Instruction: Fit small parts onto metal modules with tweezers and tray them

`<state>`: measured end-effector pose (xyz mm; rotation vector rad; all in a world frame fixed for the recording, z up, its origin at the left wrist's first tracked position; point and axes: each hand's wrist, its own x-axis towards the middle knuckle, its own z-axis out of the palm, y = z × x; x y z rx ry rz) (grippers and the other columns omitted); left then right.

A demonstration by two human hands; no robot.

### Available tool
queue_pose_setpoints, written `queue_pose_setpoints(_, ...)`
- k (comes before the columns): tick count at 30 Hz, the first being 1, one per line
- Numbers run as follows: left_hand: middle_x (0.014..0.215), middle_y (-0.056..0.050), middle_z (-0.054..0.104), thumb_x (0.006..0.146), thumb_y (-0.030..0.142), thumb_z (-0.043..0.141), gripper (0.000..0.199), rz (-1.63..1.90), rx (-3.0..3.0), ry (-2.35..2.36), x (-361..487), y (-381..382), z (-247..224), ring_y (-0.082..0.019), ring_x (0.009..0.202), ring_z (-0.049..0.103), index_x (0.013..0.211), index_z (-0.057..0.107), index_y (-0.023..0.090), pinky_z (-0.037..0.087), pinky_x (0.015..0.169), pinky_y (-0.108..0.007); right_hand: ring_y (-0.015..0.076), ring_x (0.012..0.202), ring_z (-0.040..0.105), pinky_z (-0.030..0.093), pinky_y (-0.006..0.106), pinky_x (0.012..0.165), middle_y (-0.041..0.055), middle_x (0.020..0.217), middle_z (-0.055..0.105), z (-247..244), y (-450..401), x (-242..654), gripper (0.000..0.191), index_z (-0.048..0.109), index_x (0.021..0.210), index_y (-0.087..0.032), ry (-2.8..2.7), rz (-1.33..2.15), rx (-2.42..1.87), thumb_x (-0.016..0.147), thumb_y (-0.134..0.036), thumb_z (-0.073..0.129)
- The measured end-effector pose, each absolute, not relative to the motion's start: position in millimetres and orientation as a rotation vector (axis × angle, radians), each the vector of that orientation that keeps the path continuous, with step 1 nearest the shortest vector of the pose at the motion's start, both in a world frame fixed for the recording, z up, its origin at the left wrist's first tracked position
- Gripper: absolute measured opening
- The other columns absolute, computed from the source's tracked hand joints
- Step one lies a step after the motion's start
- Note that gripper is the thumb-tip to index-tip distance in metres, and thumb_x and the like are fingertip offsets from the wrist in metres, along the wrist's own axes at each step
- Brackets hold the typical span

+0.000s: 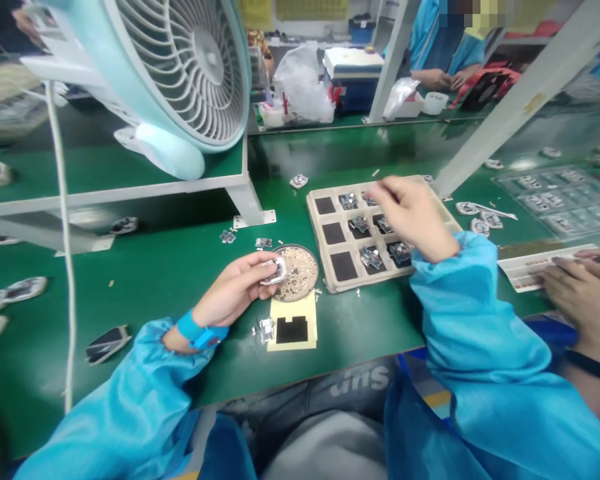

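Note:
My left hand (240,283) pinches a small white-rimmed device part (276,271) over the left edge of a round dish (300,273) of tiny pale bits. My right hand (413,213) hovers above the back of a beige compartment tray (325,243), its fingers bent together; whatever is between the fingertips is hidden. Small circuit boards (371,259) lie on dark pads in several compartments, while the left column shows bare black pads. Below the dish, a yellow sheet (307,307) carries a black pad (292,329), with silvery pieces (265,329) at its left side.
A fan (200,60) stands on a raised shelf at the left, its white cable (64,233) hanging down. Another person's hands (580,287) are by a white strip (525,267) at the right. Loose device parts (480,219) and a clear tray (555,200) lie farther back.

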<state>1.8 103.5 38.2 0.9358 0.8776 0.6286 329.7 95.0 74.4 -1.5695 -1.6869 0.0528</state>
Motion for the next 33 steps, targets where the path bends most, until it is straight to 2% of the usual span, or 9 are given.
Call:
queue_pose_setpoints(3,0.071,-0.003,0.066,0.079,0.034,0.084,0.035,0.636,0.982,0.892,3.5,103.6,37.0,-0.008,0.054,0.054,0.103,0.070,0.014,0.037,0.046,-0.016,0.0239,0.076,0.070,0.053,0.039,0.071,0.0052,0.086,0.077,65.8,94.5,334.8,0.019,0.078,0.100,-0.022,-1.888,0.140,-1.842,0.090,-0.036,0.070)
queue_pose_setpoints(5,0.068,-0.003,0.065,0.079,0.037,0.084,0.037,0.669,1.030,0.928,4.3,102.9,35.5,-0.008,0.051,0.052,0.104,0.070,0.013,0.034,0.044,-0.016,0.0261,0.082,0.071,0.053,0.040,0.073,0.0079,0.099,0.078,61.0,92.6,328.8,0.027,0.076,0.113,-0.023,-1.884,0.131,-1.930,0.088,-0.033,0.071)
queue_pose_setpoints(7,0.065,-0.002,0.065,0.081,0.040,0.082,0.038,0.717,1.110,0.983,4.6,101.7,33.8,-0.008,0.048,0.051,0.107,0.070,0.014,0.032,0.042,-0.017,0.0269,0.083,0.071,0.052,0.040,0.070,0.0080,0.099,0.078,59.1,90.3,321.1,0.033,0.073,0.118,-0.023,-1.864,0.104,-1.983,0.086,-0.032,0.073)
queue_pose_setpoints(12,0.060,-0.002,0.066,0.083,0.041,0.080,0.037,0.787,1.365,1.091,4.3,99.3,31.9,-0.008,0.044,0.050,0.107,0.070,0.014,0.029,0.040,-0.018,0.0241,0.073,0.066,0.048,0.036,0.063,0.0058,0.084,0.074,61.2,86.6,314.3,0.016,0.072,0.096,-0.022,-1.825,0.022,-2.077,0.084,-0.033,0.074)
queue_pose_setpoints(17,0.062,-0.002,0.066,0.081,0.040,0.081,0.036,0.777,1.225,1.073,4.5,102.2,30.6,-0.009,0.046,0.055,0.104,0.071,0.014,0.029,0.040,-0.017,0.0248,0.077,0.068,0.051,0.036,0.067,0.0063,0.086,0.075,59.0,89.1,320.5,0.009,0.071,0.088,-0.022,-1.845,0.078,-1.964,0.082,-0.027,0.074)
queue_pose_setpoints(20,0.070,-0.004,0.070,0.080,0.039,0.080,0.036,0.824,1.054,0.969,4.8,103.6,30.4,-0.009,0.047,0.057,0.105,0.071,0.013,0.031,0.039,-0.017,0.0280,0.085,0.071,0.055,0.042,0.077,0.0072,0.093,0.078,63.2,89.4,317.7,0.020,0.074,0.101,-0.021,-1.743,0.097,-1.748,0.082,-0.026,0.074)
queue_pose_setpoints(23,0.079,-0.009,0.073,0.080,0.036,0.077,0.038,0.871,0.945,0.874,5.1,102.8,31.3,-0.013,0.054,0.064,0.108,0.073,0.011,0.040,0.044,-0.019,0.0280,0.096,0.072,0.056,0.044,0.088,0.0072,0.104,0.078,74.8,82.7,302.5,0.027,0.075,0.109,-0.022,-1.657,0.317,-1.523,0.087,-0.037,0.073)
queue_pose_setpoints(28,0.093,-0.014,0.077,0.082,0.027,0.076,0.041,0.820,0.941,0.805,5.5,95.4,32.6,-0.017,0.066,0.073,0.119,0.075,0.011,0.047,0.053,-0.019,0.0200,0.077,0.070,0.056,0.033,0.071,0.0041,0.086,0.077,83.8,60.8,261.2,0.029,0.078,0.088,-0.021,-1.663,0.982,-1.339,0.080,-0.049,0.080)
queue_pose_setpoints(33,0.105,-0.015,0.079,0.083,0.025,0.077,0.042,0.799,0.994,0.769,6.8,89.3,31.9,-0.015,0.070,0.074,0.123,0.074,0.012,0.049,0.057,-0.019,0.0142,0.059,0.060,0.047,0.028,0.054,0.0024,0.071,0.071,71.9,55.0,236.1,0.036,0.079,0.086,-0.019,-1.596,1.145,-1.332,0.076,-0.053,0.083)
